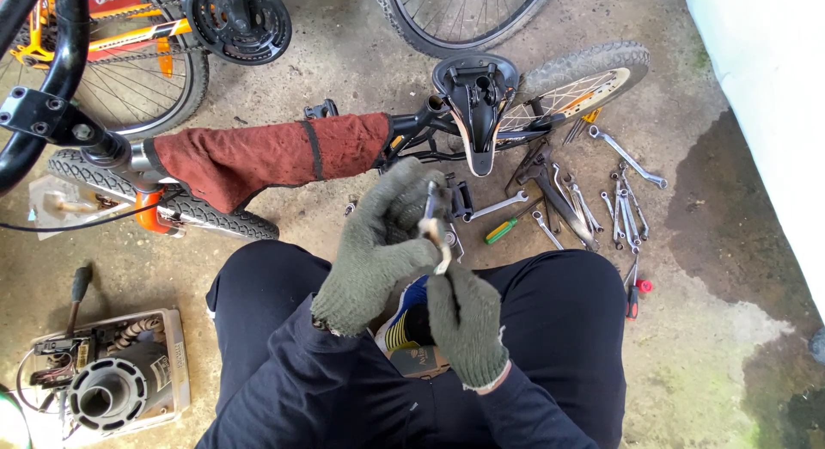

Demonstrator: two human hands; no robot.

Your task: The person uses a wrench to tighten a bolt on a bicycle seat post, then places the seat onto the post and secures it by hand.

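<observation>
We see dark trouser knees nearest. Right hand (468, 324), knit grey-green glove, pinches lower end of small metal part (436, 230). Left hand (378, 243), same woolly glove, curls round its upper end; part sits between both hands, above lap. Lower left: shallow tray (176, 363) holds ribbed round hub and wires. Beyond: upturned bicycle frame wrapped in red cloth (266, 152), black saddle (474, 97), shiny spanners (593, 204) scattered on rough concrete floor (705, 329).

An upturned bicycle (447, 122) draped with a red cloth (266, 152) lies beside scattered wrenches (619, 208).
</observation>
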